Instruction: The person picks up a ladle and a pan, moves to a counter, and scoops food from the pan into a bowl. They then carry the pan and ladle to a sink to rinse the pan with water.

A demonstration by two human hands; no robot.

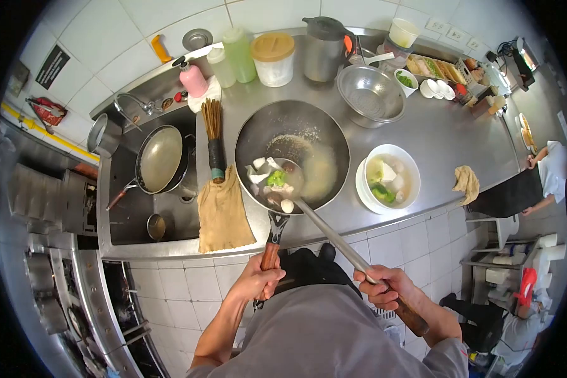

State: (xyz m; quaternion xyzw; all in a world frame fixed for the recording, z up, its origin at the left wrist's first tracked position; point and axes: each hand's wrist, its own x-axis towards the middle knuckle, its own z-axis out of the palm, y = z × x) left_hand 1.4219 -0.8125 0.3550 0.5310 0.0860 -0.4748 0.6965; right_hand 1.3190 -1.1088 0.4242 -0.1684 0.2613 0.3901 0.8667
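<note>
Left hand has its grip wrapped round the wok handle, right hand is clamped on the ladle scooping tofu and greens, white bowl just beside on the table.

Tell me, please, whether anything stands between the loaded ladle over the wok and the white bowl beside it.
Nothing visible does. The right hand holds the ladle over the wok; only the wok's rim and a strip of counter separate it from the white bowl. The colander stands farther back.
</note>
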